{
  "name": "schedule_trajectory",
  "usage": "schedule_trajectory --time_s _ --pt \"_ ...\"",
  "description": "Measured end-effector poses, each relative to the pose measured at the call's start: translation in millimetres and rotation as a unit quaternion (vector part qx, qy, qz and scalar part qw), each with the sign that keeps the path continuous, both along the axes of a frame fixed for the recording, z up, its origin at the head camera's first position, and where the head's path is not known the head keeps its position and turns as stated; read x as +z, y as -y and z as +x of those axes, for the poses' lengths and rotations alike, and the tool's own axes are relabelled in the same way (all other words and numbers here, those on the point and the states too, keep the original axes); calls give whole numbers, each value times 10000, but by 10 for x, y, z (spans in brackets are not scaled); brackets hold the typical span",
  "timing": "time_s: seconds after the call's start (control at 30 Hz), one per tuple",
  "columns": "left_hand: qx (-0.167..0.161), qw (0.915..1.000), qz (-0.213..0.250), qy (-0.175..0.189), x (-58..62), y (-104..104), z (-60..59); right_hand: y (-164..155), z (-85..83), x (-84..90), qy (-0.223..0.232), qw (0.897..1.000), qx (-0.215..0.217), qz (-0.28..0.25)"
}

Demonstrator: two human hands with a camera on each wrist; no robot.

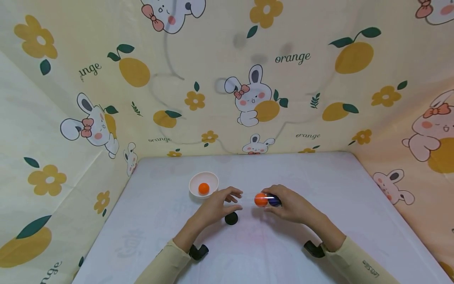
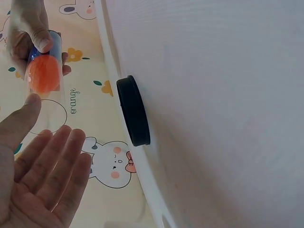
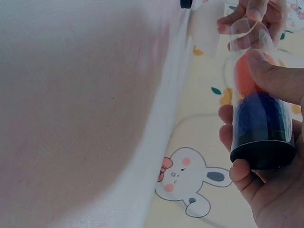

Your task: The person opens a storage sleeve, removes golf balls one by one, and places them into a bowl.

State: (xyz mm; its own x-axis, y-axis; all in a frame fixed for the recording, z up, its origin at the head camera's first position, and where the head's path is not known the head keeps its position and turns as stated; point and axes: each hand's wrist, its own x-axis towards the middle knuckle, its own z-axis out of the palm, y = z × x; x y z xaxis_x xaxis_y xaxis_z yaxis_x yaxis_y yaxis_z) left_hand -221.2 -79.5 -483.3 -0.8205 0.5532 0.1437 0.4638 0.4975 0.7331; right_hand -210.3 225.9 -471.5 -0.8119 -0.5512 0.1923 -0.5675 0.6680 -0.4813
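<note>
My right hand (image 1: 280, 203) grips a clear plastic tube (image 1: 267, 200) held sideways just above the white table (image 1: 319, 189). Inside the tube lie an orange ball (image 1: 260, 200) near its open mouth and a dark blue ball (image 3: 260, 118) behind it. A black cap (image 3: 262, 154) closes the tube's rear end. My thumb (image 3: 275, 78) presses on the tube's side. My left hand (image 1: 235, 200) hovers open just left of the tube's mouth, its palm (image 2: 28, 190) turned toward it and holding nothing. A black round lid (image 1: 231, 218) lies flat on the table under the left hand.
A small white bowl (image 1: 193, 182) with one orange ball (image 1: 203, 188) in it stands on the table behind the left hand. Printed cloth walls (image 1: 227, 98) with rabbits and oranges close in the table at the back and on both sides.
</note>
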Motion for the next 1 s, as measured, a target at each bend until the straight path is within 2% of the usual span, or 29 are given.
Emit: schedule_trajectory --time_s 0.37,0.6,0.83,1.0 --pt "0 10000 -60 10 -33 -2 -16 18 -2 -2 70 9999 -56 140" --pt "30 9999 -78 56 -54 4 -21 7 11 -6 -107 9998 -8 187" --pt "102 9999 -105 66 -37 7 -1 8 5 -3 94 9999 -54 84" --pt "73 9999 -46 75 -38 11 -5 -6 -7 -35 -68 10000 8 30"
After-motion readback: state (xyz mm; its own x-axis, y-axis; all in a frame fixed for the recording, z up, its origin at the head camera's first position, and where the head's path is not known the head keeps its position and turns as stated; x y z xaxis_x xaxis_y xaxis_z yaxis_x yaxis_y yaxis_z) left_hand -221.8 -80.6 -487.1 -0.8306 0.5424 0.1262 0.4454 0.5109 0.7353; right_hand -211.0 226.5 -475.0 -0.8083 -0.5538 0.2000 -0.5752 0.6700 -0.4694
